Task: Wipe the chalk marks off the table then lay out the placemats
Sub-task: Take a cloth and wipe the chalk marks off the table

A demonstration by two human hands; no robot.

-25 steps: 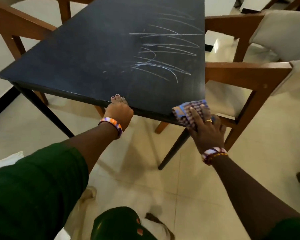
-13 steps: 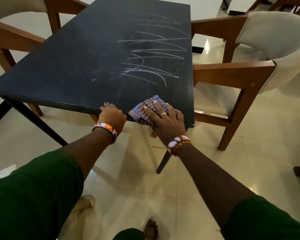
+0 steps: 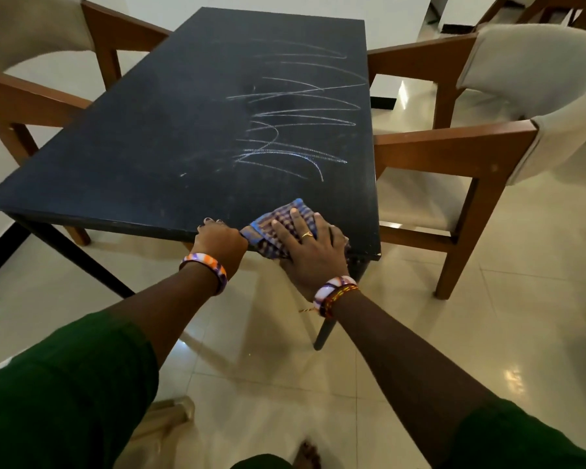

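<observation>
Head view: rectangular table (image 3: pixel 142 137) with a matte black, slightly grainy top on thin dark legs. White chalk marks (image 3: pixel 295 120), long thin zigzag scribbles, cover the right half of the top, well apart from the near edge. A folded cloth (image 3: pixel 278 225), blue and purple checked weave, lies flat on the near right part of the top, partly hanging over the edge. Right hand (image 3: pixel 313 250) is spread flat, palm down, fingers wide, pressing the cloth to the table; gold ring on one finger, beaded bands at the wrist. Left hand (image 3: pixel 222 242) is curled narrow over the near table edge just beside the cloth, fingertips on the top, touching the cloth's left corner; striped orange and white bangle on the wrist. Green sleeves on both arms. Wooden chairs (image 3: pixel 460 143) with pale padded backs stand at both long sides. Glossy cream tile floor (image 3: pixel 521 299). No placemats seen.
</observation>
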